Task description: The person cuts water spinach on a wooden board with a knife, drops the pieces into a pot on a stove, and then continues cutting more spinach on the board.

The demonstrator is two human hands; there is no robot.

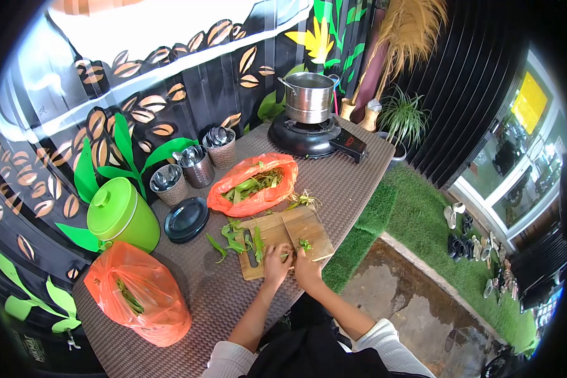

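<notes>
My left hand [276, 264] is closed on some green leaves at the near side of a wooden cutting board [318, 234]. Beside it, my right hand [307, 271] grips a knife [288, 228], whose blade points away across the board. Chopped greens [305, 244] lie right of the blade. Loose leaves [233, 239] spread over the board's left end and the table. Beyond the board, an open orange bag [223, 203] holds more leaves, with pale roots [304, 200] next to it. The knife handle is hidden in my right hand.
A second orange bag [164, 315], a green lidded bucket [129, 217], dark plates [186, 219] and cutlery holders [220, 151] stand on the left of the brown woven table [214, 283]. A metal pot [310, 101] sits on a black stove [302, 140] at the far end.
</notes>
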